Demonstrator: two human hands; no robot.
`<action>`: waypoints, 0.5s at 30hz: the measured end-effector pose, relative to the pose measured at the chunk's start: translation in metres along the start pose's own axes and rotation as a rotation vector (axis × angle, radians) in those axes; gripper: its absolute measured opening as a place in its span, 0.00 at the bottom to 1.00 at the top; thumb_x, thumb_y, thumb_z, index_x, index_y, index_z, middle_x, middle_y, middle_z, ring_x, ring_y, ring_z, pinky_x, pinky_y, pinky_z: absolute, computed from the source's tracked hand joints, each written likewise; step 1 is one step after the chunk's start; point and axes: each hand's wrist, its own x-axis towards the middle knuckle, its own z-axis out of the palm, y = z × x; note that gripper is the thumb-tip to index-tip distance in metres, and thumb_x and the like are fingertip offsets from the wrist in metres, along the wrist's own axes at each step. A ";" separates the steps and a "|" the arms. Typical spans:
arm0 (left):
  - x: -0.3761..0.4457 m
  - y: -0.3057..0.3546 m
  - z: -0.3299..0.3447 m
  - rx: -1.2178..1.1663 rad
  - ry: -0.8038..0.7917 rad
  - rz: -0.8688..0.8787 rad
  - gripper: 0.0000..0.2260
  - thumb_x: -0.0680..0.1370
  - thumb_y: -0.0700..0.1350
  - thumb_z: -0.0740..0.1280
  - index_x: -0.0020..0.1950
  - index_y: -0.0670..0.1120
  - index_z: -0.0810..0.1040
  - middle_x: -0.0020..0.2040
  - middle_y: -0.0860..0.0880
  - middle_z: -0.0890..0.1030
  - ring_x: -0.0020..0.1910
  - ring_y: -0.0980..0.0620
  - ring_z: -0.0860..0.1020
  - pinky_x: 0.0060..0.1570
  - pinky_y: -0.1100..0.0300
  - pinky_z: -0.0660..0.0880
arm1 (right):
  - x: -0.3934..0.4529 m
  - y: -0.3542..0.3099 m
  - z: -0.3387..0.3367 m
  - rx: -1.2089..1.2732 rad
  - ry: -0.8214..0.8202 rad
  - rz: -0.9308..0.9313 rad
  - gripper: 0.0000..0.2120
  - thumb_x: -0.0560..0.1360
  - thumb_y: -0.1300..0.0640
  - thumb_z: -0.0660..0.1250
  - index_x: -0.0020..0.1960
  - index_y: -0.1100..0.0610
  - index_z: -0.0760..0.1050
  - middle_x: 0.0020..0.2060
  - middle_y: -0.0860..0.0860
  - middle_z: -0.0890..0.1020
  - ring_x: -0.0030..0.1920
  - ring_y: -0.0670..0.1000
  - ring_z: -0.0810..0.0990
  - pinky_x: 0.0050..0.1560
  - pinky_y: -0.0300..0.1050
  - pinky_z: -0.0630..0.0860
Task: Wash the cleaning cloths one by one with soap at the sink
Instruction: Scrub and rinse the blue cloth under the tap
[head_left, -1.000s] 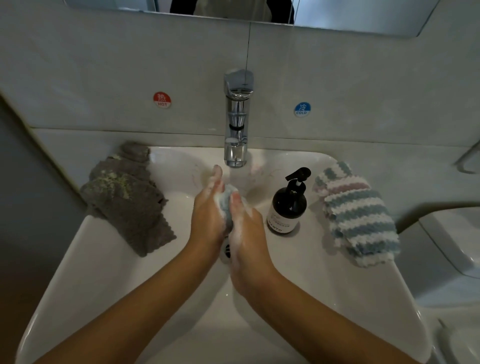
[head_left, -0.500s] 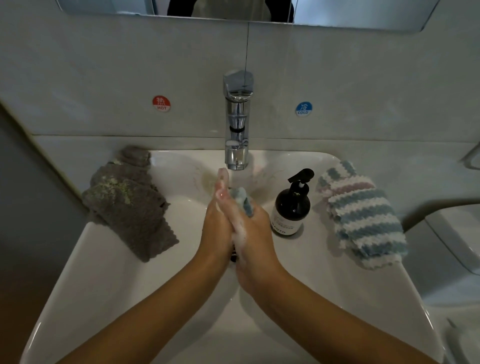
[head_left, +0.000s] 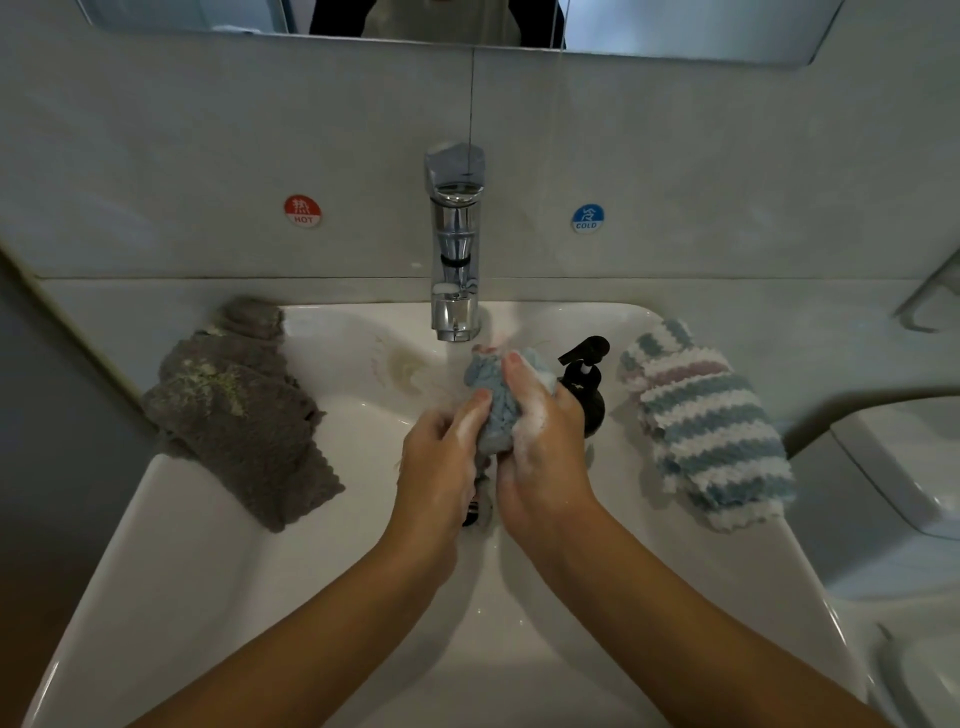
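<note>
Both hands have slid apart along the bunched blue cloth (head_left: 491, 402) under the tap (head_left: 454, 270): left hand (head_left: 441, 467) and right hand (head_left: 540, 441) each clutch it, sudsy; scrubbing apparently continues.

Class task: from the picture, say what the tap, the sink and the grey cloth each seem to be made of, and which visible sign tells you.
Tap: polished metal, probably chromed; it mirrors light and dark bands.
Sink: glossy white glazed ceramic, it seems; smooth with soft highlights, though moulded resin could look alike.
Grey cloth: soft fluffy fabric, likely microfibre or fleece; matt, nubbly pile and a scalloped edge.
</note>
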 end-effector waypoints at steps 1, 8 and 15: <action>0.002 0.000 -0.001 0.026 0.031 0.016 0.11 0.79 0.54 0.65 0.52 0.48 0.78 0.46 0.46 0.84 0.43 0.52 0.83 0.42 0.54 0.80 | 0.001 0.001 0.000 -0.045 0.007 -0.008 0.06 0.78 0.57 0.68 0.48 0.59 0.79 0.38 0.54 0.85 0.40 0.53 0.86 0.41 0.48 0.83; 0.009 0.016 -0.010 0.061 0.130 0.251 0.06 0.75 0.42 0.72 0.44 0.44 0.75 0.40 0.46 0.80 0.35 0.57 0.81 0.31 0.66 0.76 | 0.000 0.001 0.000 -0.257 -0.047 -0.257 0.09 0.80 0.63 0.65 0.47 0.51 0.79 0.42 0.49 0.84 0.43 0.46 0.85 0.44 0.42 0.82; 0.021 0.030 -0.030 -0.003 0.201 0.302 0.08 0.74 0.37 0.72 0.39 0.45 0.74 0.38 0.45 0.80 0.39 0.47 0.83 0.38 0.55 0.82 | -0.008 0.003 0.002 -0.285 -0.119 -0.233 0.09 0.79 0.65 0.65 0.46 0.52 0.79 0.39 0.49 0.82 0.37 0.44 0.83 0.34 0.39 0.80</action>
